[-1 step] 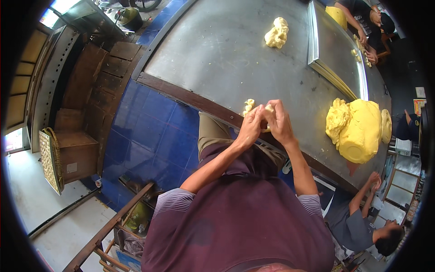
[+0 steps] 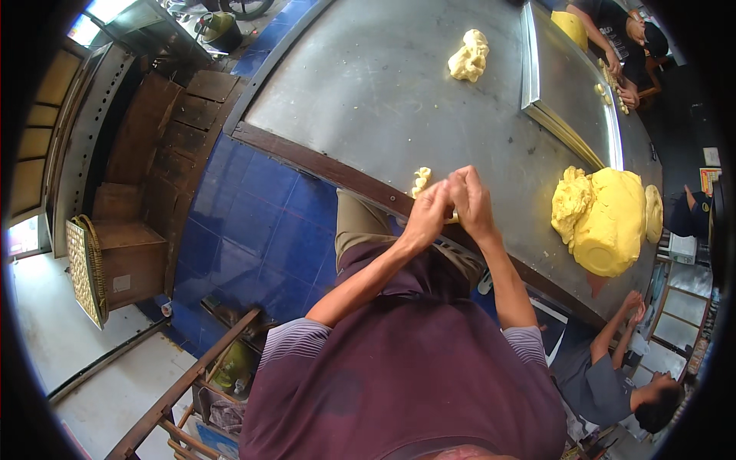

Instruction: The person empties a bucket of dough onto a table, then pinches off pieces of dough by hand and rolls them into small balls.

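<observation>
Head view: The small dough pieces [image 2: 421, 182] lie at the near wooden edge of the bench [image 2: 345, 100], just beside the left hand [image 2: 429, 210]. Judged soft, light and slightly tacky; easily dented, best taken lightly by the sides with fingertips. Left hand and right hand [image 2: 472, 201] are together, fingers curled; whether dough is gripped between them cannot be told. Compared with the earlier frame, the dough bit visible between the fingers is now hidden; the pieces at the edge are unmoved.

Two hands [image 2: 473, 208], one tabletop [image 2: 353, 100]
One pale dough lump [image 2: 468, 57] far; at right, one smooth yellow block [image 2: 617, 215], one rough yellow lump [image 2: 571, 201].
</observation>
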A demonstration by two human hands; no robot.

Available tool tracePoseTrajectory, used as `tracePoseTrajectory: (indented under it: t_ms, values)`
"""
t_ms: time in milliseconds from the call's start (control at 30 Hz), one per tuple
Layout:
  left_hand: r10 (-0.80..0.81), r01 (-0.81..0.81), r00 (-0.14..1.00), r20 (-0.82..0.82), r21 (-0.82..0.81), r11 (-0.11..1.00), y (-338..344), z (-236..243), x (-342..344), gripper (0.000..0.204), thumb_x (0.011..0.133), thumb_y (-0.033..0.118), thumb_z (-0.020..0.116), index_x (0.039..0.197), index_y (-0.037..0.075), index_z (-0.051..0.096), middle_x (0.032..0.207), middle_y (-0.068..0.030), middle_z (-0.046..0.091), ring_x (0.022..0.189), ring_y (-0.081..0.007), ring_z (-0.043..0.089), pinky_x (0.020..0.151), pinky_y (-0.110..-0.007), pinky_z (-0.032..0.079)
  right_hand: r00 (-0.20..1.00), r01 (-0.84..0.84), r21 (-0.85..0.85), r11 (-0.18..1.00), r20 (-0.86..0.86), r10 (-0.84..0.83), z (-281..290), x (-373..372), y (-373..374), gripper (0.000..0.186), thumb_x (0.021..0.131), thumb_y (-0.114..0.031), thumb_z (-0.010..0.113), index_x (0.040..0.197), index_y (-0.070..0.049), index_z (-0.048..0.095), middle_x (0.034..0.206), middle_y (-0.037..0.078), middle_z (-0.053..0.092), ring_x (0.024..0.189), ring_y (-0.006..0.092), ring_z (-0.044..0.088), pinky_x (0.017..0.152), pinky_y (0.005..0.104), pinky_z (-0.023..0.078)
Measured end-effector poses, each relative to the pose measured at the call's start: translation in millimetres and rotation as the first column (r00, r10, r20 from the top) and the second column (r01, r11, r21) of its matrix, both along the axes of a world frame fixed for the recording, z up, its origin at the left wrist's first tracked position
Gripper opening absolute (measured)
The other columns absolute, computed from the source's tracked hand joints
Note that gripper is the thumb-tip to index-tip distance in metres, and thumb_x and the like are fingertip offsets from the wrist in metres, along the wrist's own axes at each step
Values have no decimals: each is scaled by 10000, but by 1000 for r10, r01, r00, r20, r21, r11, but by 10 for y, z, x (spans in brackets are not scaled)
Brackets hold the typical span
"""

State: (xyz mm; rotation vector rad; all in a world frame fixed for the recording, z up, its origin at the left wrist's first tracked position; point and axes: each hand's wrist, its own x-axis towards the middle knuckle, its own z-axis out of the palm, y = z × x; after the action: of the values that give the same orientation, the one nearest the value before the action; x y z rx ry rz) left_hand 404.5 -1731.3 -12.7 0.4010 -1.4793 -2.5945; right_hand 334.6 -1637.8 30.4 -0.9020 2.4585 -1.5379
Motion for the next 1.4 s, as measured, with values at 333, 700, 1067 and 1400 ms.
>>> tracePoseTrajectory:
  t_ms: [333,700,1067,1400]
  values:
    - [33,-49,996,-82,-201,978,73,40,164,412,1051,348,372,839,25,512,710,-9,503,667,-95,474,632,-266,419,991,-11,248,969,-128,44,-498,-523,-258,221,919,-218,642,903,1,611,819,108,617,736,261,611,695,355,495]
    - [21,-32,998,-66,-179,983,-35,49,-99,294,1038,262,443,1108,8,575,737,-2,505,656,-82,461,602,-249,419,980,-162,142,977,-92,176,255,-160,143,200,956,-180,586,1076,-40,665,756,96,583,640,203,561,595,346,443]
    - [-81,70,994,-68,-152,986,-4,12,-35,322,1031,263,398,815,55,518,674,11,477,626,-64,424,585,-239,368,987,143,203,969,-107,-123,-395,-621,-185,315,986,-280,509,813,-19,530,593,148,579,536,309,592,529,415,445]
    - [121,-110,986,-112,93,990,38,-139,-37,291,1037,225,392,1111,-6,553,791,-11,461,739,-102,449,698,-249,407,972,64,72,995,-230,-46,-487,-674,-227,200,906,-240,663,988,-66,718,785,91,630,651,232,599,616,362,479]
